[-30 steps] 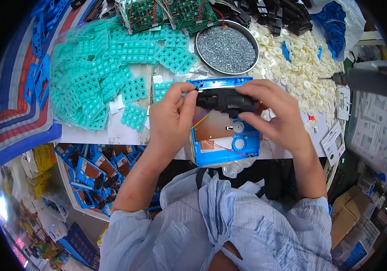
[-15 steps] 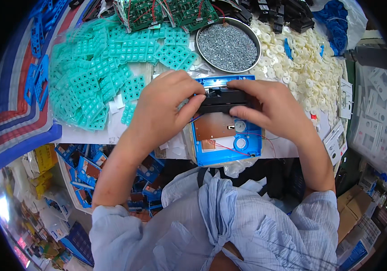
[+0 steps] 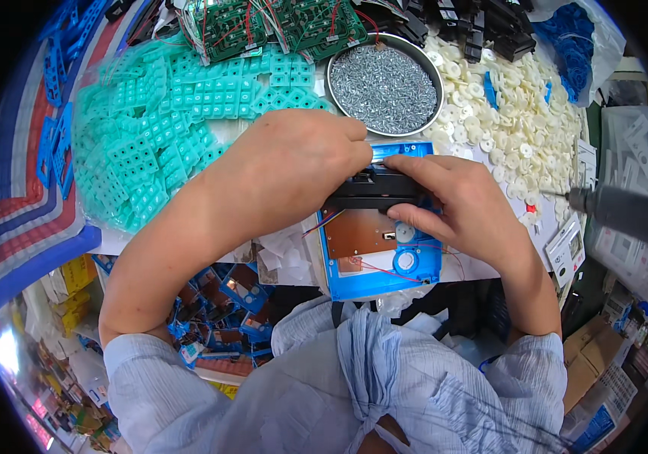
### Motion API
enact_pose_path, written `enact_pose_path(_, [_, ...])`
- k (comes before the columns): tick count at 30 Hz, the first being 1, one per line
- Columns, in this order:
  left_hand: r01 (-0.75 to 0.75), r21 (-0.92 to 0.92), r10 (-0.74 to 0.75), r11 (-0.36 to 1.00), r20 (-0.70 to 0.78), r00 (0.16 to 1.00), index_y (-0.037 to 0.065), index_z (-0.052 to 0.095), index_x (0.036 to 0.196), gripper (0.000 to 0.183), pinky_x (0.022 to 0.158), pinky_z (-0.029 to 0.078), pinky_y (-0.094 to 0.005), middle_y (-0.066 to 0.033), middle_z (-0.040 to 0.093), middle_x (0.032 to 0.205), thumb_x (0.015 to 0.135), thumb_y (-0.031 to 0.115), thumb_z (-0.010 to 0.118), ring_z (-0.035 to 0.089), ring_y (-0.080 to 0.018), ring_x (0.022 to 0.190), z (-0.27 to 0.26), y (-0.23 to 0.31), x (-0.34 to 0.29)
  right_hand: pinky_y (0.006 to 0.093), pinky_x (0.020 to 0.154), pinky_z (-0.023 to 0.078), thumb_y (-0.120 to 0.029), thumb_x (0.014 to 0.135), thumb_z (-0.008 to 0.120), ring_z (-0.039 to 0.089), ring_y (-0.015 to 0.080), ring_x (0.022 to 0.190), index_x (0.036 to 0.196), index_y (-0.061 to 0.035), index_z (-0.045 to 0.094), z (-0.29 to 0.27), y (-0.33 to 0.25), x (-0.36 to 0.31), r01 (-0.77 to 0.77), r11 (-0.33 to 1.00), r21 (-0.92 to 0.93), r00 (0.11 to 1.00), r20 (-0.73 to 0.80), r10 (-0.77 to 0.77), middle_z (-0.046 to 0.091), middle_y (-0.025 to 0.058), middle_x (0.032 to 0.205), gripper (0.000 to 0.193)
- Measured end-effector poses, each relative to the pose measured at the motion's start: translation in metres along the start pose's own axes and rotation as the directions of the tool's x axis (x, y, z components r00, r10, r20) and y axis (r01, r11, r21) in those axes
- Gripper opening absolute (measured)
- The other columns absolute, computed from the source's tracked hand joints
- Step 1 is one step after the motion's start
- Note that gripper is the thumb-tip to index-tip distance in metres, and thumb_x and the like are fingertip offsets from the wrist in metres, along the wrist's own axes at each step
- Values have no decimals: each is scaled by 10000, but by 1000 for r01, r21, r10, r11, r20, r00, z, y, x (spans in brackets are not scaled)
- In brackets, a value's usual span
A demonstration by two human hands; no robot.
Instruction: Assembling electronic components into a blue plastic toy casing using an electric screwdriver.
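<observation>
A blue plastic casing (image 3: 350, 287) lies in front of me, with a brown circuit board (image 3: 362, 233), a clear round disc and thin red wires inside. Across its upper part sits a long black plastic part (image 3: 369, 198). My right hand (image 3: 456, 198) grips the right end of this black part, thumb on the near side and fingers on the far side. My left hand (image 3: 305, 166) is closed over its left end, fingers curled down; whatever they pinch is hidden. Coloured wires come out beneath the left hand at the casing's left edge.
Beyond the casing stands a round metal bowl (image 3: 439, 94) of small screws. Turquoise keypads (image 3: 157, 125) heap to the left, cream discs (image 3: 513, 140) to the right, green circuit boards (image 3: 233, 30) behind. A dark power screwdriver (image 3: 626, 216) juts in at right. Blue casings (image 3: 244, 291) fill a box below left.
My left hand has rolled over and moved right, now covering the black part's left end. My right hand keeps its grip. The screwdriver at the right has come lower in view.
</observation>
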State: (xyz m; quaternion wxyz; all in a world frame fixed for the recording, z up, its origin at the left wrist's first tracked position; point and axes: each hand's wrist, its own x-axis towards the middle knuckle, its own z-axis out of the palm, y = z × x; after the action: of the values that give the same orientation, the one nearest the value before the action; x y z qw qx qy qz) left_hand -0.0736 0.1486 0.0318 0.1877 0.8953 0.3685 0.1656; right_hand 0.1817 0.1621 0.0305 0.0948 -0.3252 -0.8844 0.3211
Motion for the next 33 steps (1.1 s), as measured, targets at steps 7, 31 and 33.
enact_pose_path(7, [-68, 124, 68, 990, 9, 998, 52, 579, 791, 91, 637, 536, -405, -91, 576, 809, 786, 115, 644, 647, -291, 764, -2, 4, 5, 429, 721, 535, -225, 837, 784, 671, 357, 807, 1230, -21, 644, -2, 1, 2, 4, 1000, -25, 999, 36, -3, 690, 173, 909, 464])
enact_pose_path(31, [288, 109, -281, 952, -74, 957, -11, 632, 1048, 224, 689, 463, -435, -143, 585, 929, 831, 46, 642, 595, -329, 851, 14, 45, -18, 461, 540, 495, -230, 881, 695, 660, 345, 625, 1180, -142, 567, -7, -10, 13, 142, 957, -253, 985, 133, -111, 631, 141, 682, 337])
enact_pose_path(33, [318, 37, -312, 947, -107, 944, -3, 649, 1069, 224, 693, 453, -439, -146, 600, 941, 853, 56, 637, 594, -334, 855, 16, 44, -21, 466, 534, 494, -232, 884, 687, 661, 352, 617, 1173, -141, 561, -9, -15, 15, 123, 959, -255, 983, 167, -82, 628, 143, 666, 329])
